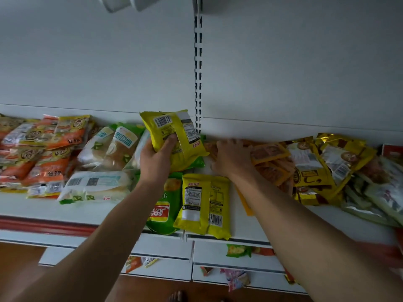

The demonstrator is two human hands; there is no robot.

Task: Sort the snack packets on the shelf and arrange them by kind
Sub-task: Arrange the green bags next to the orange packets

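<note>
Most print here is Chinese, stands upside down and is too small or blurred to read surely. The yellow packet (174,140) gripped by the left hand (156,159) shows a barcode and a white panel of fine text. Just below this hand, a green packet (165,205) bears a red logo with white characters. Below, between the left hand and the right hand (232,159), a second yellow packet (205,205) shows a barcode and a small red label. Left of the left hand, bread packets (113,149) carry teal labels with large white characters.
</note>
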